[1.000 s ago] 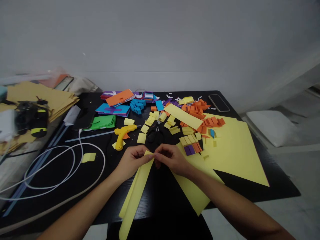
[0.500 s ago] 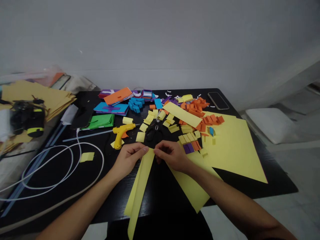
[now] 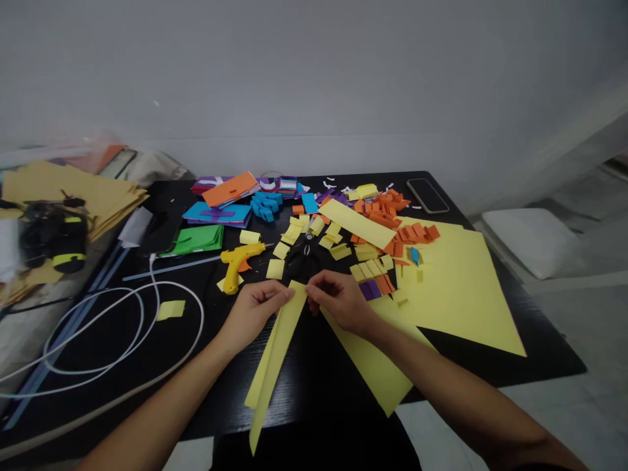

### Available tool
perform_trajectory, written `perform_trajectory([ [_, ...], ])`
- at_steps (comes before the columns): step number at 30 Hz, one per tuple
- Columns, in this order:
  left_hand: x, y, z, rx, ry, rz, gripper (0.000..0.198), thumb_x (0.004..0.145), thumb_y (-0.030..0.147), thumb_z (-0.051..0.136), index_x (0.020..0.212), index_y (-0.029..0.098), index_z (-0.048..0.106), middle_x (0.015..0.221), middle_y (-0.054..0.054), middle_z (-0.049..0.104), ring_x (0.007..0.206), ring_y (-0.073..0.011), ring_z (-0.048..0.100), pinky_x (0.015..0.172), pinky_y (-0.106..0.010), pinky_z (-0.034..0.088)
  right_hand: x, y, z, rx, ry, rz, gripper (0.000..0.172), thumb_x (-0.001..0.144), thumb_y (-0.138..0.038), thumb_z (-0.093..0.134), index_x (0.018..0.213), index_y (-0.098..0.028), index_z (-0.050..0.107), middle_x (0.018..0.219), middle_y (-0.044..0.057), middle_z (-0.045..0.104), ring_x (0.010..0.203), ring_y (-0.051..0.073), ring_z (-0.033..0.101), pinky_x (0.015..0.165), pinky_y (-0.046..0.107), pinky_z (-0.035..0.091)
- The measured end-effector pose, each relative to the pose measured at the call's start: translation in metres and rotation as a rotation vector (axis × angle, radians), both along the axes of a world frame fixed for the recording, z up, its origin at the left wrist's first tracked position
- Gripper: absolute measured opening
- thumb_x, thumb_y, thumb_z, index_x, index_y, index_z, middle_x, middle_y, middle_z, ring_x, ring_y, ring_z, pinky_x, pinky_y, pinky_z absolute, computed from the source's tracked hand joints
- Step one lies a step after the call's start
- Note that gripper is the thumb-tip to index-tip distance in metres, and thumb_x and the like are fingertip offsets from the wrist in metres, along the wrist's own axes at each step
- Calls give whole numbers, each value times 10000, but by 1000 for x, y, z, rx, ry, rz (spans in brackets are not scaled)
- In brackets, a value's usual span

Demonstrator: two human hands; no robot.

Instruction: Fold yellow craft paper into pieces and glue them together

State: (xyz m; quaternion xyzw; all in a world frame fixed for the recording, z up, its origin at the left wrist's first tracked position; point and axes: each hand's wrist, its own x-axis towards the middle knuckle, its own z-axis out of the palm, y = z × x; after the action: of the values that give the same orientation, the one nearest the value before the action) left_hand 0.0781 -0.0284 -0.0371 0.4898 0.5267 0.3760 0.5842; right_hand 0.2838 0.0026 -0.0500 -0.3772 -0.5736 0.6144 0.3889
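Observation:
My left hand (image 3: 255,313) and my right hand (image 3: 338,301) pinch the far end of a long yellow paper strip (image 3: 277,350) from either side. The strip runs from my fingers down toward the near edge of the black table (image 3: 147,340) and hangs past it. Just beyond my fingers lie black scissors (image 3: 303,260) among small yellow paper pieces (image 3: 294,232). A yellow glue gun (image 3: 238,261) lies left of the scissors. Under my right wrist rests another yellow sheet (image 3: 377,373).
Orange paper pieces (image 3: 402,229), blue pieces (image 3: 267,206) and stacks of coloured paper (image 3: 220,203) cover the far table. A large yellow sheet (image 3: 456,288) lies right, a phone (image 3: 426,195) at the far right corner. A white cable (image 3: 122,327) loops at left beside brown envelopes (image 3: 83,190).
The strip's far end has slid a little farther from me and to the right with both hands; less of the strip hangs over the near edge.

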Motion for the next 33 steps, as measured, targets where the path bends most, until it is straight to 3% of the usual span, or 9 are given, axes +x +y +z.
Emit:
perform_trajectory([
  [3, 1, 0, 1, -46, -41, -40, 381, 842, 523, 754, 762, 152, 721, 631, 19, 608, 566, -106, 518, 547, -217, 382, 0, 3, 1, -6, 26, -73, 287, 867, -455, 744, 815, -187, 652, 640, -17, 659, 550, 130, 634, 566, 265, 538],
  [7, 3, 0, 5, -171, -113, -49, 379, 769, 515, 825, 786, 173, 664, 647, 17, 663, 588, -169, 667, 572, -253, 492, 1, 8, 2, 6, 70, -191, 316, 857, -478, 743, 792, -189, 635, 599, -23, 643, 526, 130, 616, 558, 273, 551],
  [10, 2, 0, 6, -171, -88, -66, 378, 775, 505, 824, 767, 177, 637, 656, 1, 699, 562, -163, 668, 535, -236, 468, 2, 10, 3, -11, 70, -239, 304, 857, -460, 743, 778, -190, 627, 594, -20, 641, 534, 135, 624, 572, 281, 563],
  [15, -1, -1, 2, -53, 33, -128, 354, 829, 483, 774, 750, 172, 624, 616, 16, 654, 516, -107, 533, 507, -207, 357, 1, 7, 5, -165, 103, -108, 338, 809, -496, 783, 878, -186, 669, 758, 5, 686, 654, 162, 673, 633, 312, 600],
  [18, 0, -3, -1, 40, 130, -142, 344, 849, 457, 752, 732, 163, 616, 591, 50, 537, 524, -85, 435, 508, -206, 281, 0, 6, 6, -126, -7, -43, 343, 739, -462, 856, 883, -177, 731, 777, 2, 682, 682, 154, 642, 618, 277, 559],
  [24, 1, -4, -1, 75, 171, -148, 338, 888, 487, 711, 812, 159, 680, 646, 30, 588, 570, -100, 475, 528, -213, 323, 1, 7, 4, -71, -91, -78, 226, 746, -385, 852, 829, -188, 779, 751, 3, 716, 695, 151, 634, 656, 268, 507],
  [28, -4, -1, 3, 63, 185, -145, 342, 878, 498, 723, 801, 165, 708, 667, -5, 690, 581, -123, 579, 532, -213, 399, 7, 14, 7, -31, -50, -186, 221, 730, -382, 853, 807, -187, 780, 739, 13, 721, 689, 159, 631, 660, 279, 516],
  [33, -15, 7, 16, 31, 135, -47, 305, 818, 454, 791, 784, 156, 732, 697, -40, 753, 591, -158, 688, 555, -236, 528, 22, 30, 17, 0, 41, -444, 268, 709, -415, 870, 811, -194, 757, 758, 7, 706, 708, 166, 630, 685, 295, 547],
])
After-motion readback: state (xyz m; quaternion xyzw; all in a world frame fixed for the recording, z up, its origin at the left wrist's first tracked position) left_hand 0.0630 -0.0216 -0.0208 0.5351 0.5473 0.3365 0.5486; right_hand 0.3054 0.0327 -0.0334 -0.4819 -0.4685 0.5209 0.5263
